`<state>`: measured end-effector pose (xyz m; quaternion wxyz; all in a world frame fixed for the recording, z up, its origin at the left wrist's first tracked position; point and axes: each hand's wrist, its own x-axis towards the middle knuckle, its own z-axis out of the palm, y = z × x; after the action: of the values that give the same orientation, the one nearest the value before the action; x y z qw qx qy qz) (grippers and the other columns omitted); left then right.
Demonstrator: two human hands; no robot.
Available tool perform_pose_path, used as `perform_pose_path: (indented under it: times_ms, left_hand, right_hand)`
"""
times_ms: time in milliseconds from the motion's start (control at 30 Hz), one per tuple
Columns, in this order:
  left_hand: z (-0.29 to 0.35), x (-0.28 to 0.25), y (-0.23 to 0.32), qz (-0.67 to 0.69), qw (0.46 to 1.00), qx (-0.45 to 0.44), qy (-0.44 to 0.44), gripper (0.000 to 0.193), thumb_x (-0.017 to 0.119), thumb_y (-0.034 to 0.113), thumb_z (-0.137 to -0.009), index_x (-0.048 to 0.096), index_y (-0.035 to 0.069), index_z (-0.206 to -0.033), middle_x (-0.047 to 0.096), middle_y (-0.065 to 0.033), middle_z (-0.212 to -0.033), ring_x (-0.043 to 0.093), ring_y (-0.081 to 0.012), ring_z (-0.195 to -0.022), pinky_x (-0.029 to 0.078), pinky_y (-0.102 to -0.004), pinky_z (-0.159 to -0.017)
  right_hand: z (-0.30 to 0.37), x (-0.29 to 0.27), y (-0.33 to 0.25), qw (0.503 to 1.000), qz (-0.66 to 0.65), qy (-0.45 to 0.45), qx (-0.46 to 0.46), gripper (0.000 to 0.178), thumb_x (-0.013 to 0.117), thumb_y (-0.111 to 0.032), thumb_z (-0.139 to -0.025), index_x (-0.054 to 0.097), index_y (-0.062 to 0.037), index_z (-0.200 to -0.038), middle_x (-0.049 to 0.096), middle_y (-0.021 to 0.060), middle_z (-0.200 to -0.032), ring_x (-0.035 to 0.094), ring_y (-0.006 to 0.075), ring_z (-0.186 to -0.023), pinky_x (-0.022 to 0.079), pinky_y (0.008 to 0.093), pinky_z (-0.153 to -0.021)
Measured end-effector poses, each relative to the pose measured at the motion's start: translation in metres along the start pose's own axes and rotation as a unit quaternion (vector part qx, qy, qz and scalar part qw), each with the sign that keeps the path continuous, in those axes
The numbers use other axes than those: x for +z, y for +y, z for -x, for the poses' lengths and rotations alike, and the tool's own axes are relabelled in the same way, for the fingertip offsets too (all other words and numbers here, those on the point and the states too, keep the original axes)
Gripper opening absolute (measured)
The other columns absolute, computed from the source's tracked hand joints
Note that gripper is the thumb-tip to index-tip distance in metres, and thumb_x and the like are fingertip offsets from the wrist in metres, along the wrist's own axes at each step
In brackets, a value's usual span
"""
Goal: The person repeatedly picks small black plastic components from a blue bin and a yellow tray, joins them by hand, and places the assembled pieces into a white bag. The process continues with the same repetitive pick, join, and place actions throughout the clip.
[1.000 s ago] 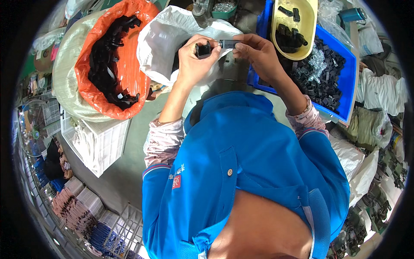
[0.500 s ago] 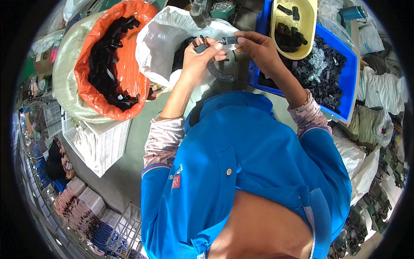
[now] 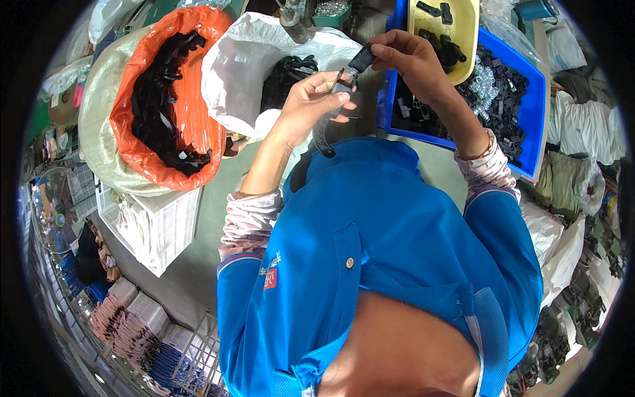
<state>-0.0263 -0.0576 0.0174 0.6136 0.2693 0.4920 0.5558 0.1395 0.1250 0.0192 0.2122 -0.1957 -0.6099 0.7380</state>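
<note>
Well to the left of my fingers stands an orange bag (image 3: pixel 206 119), dark pieces heaped inside it. Nearer, just left of my left fingers, a white sack (image 3: pixel 228 63) gapes open with black parts (image 3: pixel 281 83) in it. My left hand (image 3: pixel 305 109) has its fingers bent and gripping a black curved piece (image 3: pixel 321 137), whose arm hangs below my palm, toward my lap. Between my two sets of fingertips there's something pale, too small for me to make out. My right hand (image 3: pixel 411 63) pinches a small black block (image 3: pixel 362 58) between thumb and fingers, tilted down toward the curved piece; whether they touch, I can't tell. Just right of my right fingers sits a yellow tray (image 3: pixel 466 33) of black parts, above a blue bin (image 3: pixel 539 112) holding clear coils (image 3: pixel 485 92) and dark pieces.
</note>
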Motion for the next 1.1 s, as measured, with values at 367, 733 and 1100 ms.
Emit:
perform_pose_path:
  times_ms: [367, 733, 1100]
  left_hand:
    - [-0.005, 0.008, -0.007, 0.007, 1.000, -0.009, -0.008, 0.031, 0.067, 0.010, -0.091, 0.060, 0.007, -0.121, 0.068, -0.0075, -0.114, 0.068, -0.0159, -0.090, 0.054, -0.0268, -0.067]
    - [-0.012, 0.017, -0.016, 0.030, 1.000, -0.002, 0.000, 0.030, 0.068, 0.008, -0.090, 0.061, 0.002, -0.119, 0.068, -0.0084, -0.109, 0.069, -0.0180, -0.086, 0.054, -0.0277, -0.064]
    - [-0.015, 0.018, -0.015, 0.036, 0.999, -0.009, -0.007, 0.029, 0.068, 0.007, -0.091, 0.059, -0.002, -0.117, 0.069, -0.0152, -0.108, 0.071, -0.0224, -0.090, 0.055, -0.0295, -0.064]
  right_hand:
    - [0.000, -0.007, -0.005, 0.993, 0.115, -0.026, -0.001, 0.028, 0.069, -0.020, -0.092, 0.065, 0.0036, -0.107, 0.067, 0.0083, -0.097, 0.065, 0.0130, -0.084, 0.054, 0.0273, -0.077]
    - [0.004, -0.014, -0.001, 0.997, 0.043, -0.043, 0.054, 0.026, 0.067, -0.016, -0.093, 0.062, 0.0053, -0.107, 0.065, 0.0106, -0.094, 0.068, 0.0167, -0.084, 0.059, 0.0302, -0.079]
    - [0.018, -0.002, 0.014, 0.996, 0.028, -0.014, 0.078, 0.025, 0.066, -0.017, -0.093, 0.062, 0.0032, -0.108, 0.065, 0.0076, -0.095, 0.066, 0.0131, -0.084, 0.057, 0.0275, -0.078]
